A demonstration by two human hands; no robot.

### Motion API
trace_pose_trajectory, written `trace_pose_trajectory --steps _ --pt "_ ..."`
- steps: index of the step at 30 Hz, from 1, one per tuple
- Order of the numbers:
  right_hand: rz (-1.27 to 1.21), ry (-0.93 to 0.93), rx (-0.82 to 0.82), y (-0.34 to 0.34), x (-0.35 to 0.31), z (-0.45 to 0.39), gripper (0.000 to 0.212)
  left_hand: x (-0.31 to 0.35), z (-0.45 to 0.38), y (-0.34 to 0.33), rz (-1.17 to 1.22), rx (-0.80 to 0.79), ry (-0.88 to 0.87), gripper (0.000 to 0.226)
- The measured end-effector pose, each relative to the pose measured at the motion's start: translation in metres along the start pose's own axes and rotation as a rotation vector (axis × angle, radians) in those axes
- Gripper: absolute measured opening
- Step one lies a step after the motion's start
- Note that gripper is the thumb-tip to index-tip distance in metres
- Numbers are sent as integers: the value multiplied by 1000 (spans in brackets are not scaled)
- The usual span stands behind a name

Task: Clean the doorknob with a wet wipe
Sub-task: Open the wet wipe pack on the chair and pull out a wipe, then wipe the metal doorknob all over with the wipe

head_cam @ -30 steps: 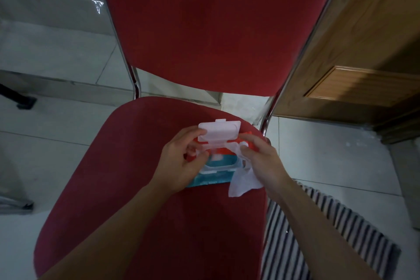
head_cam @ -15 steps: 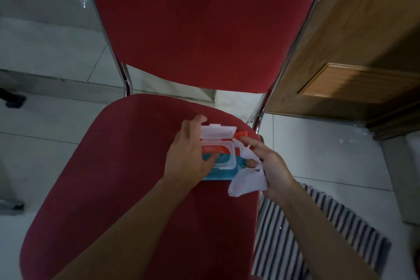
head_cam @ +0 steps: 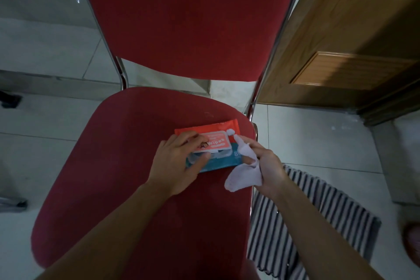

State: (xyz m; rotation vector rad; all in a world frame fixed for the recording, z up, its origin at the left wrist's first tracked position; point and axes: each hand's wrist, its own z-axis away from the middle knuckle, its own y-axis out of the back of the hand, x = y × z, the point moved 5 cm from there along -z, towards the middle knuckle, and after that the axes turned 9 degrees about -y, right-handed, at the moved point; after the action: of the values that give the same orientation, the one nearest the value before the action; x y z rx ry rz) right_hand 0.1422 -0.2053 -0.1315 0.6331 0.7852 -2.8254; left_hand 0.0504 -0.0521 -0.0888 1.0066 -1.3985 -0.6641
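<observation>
Left hand [head_cam: 176, 161] flat on wipes pack [head_cam: 211, 146], right hand [head_cam: 267, 169] gripping wet wipe [head_cam: 244, 176]

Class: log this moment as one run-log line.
left hand: pressing wipes pack lid down | right hand: holding wet wipe | pack: on chair seat

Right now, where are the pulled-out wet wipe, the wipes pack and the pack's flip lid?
wet wipe [head_cam: 244, 177]: head view, on the loose lower fold hanging from the right hand.
wipes pack [head_cam: 223, 162]: head view, on its blue lower band.
flip lid [head_cam: 216, 142]: head view, on the closed lid's printed top.
</observation>
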Motion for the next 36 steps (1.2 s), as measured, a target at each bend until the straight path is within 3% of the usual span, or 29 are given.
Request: trace_pose_trajectory --steps 8,14,18,21,25,28,31,36 --pt "103 -20 72 -6 15 9 46 5 -5 -3 -164 81 60 18" --pt "253 -18 131 -9 17 16 46 5 -8 -7 -110 18 10 20" --pt "216 -10 166 -12 17 22 36 -3 -17 1 -137 -80 -53 20" --pt "127 52 143 -17 3 40 25 7 -22 13 49 -63 19 20" --pt "63 204 1 -34 -46 91 26 67 -36 41 781 -59 292 17" --pt "187 284 53 -38 -96 143 29 133 -67 74 1113 -196 155 21" --pt "337 425 67 -39 -156 198 60 193 -109 121 1089 -261 -10 12" --pt "433 624 80 -42 -239 289 67 267 -170 183 989 -221 -203 23"
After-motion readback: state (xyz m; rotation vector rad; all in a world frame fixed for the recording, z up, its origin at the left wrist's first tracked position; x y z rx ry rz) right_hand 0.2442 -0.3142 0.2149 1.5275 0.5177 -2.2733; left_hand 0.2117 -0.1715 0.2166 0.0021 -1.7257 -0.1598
